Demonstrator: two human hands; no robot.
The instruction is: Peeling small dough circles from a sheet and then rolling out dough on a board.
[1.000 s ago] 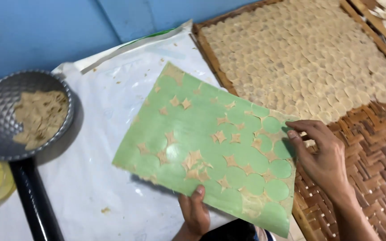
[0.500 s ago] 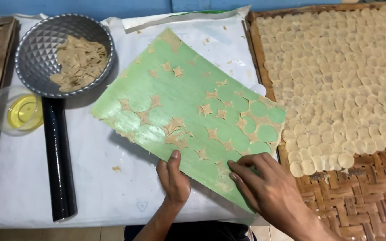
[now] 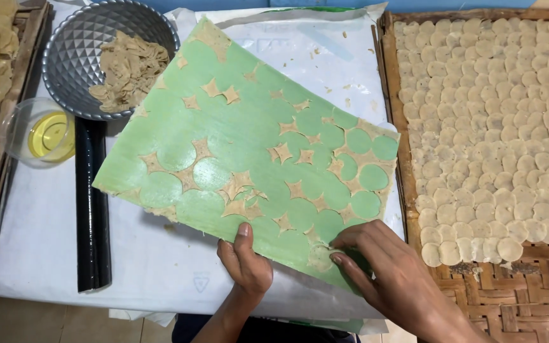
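Nearest the viewer, the person's left hand (image 3: 246,260) presses flat on the near edge of a green sheet (image 3: 249,152), thumb on top, holding it down without any closed grasp. Just right of it, the right hand (image 3: 382,273) curls over the same edge, its fingertips (image 3: 337,258) pinching at a pale dough round (image 3: 319,257) still stuck to the sheet. The sheet lies tilted on a white plastic cover (image 3: 128,267), dotted with star-shaped dough scraps (image 3: 239,187) between bare circles. Left of the sheet lies a black roller (image 3: 91,209), then a clear cup of yellow oil (image 3: 47,133). Right of the sheet, a woven bamboo tray (image 3: 497,298) carries overlapping rows of dough rounds. Beyond the sheet's far left corner sits a grey metal bowl (image 3: 74,51) of scraps.
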